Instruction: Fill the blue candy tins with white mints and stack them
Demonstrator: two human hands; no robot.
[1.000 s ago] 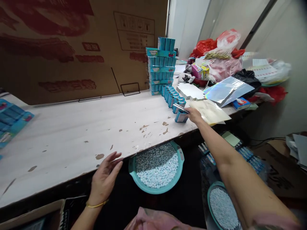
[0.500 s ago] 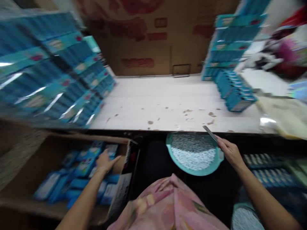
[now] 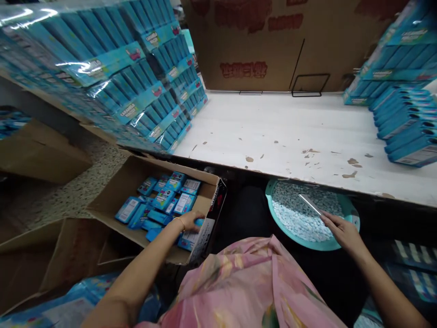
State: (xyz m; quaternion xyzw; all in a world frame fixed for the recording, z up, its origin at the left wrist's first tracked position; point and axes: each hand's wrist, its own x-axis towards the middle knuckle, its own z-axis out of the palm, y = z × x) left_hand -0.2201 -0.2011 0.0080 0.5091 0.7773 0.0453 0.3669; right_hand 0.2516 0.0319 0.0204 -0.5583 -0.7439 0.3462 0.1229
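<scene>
The fingers of the left hand (image 3: 189,222) bend downward over a small blue rectangular card carton (image 3: 188,240) at the near right side of a brown corrugated cardboard box (image 3: 111,193); whether they grip it or only touch it, I cannot tell. That carton lies directly beneath and just toward the body from these fingertips, against the box's right wall, and the left is clearly the nearer hand; its long axis is partly covered by the hand. More cartons lie loose to the left of the fingers, flat or on edge at mixed angles. The right hand (image 3: 341,230) pinches a thin, shiny metal strip (image 3: 310,204) between closed fingers, its length slanting away and leftward above a round teal plastic basin (image 3: 312,245). The basin holds a bed of small, pale, rounded pellets (image 3: 293,219), grainy and matte. Behind, a white tabletop (image 3: 259,127) with brown chipped patches bears a glossy film-wrapped stack of blue cartons (image 3: 129,82) at left and a tight row of upright blue cartons (image 3: 406,120) at right.
</scene>
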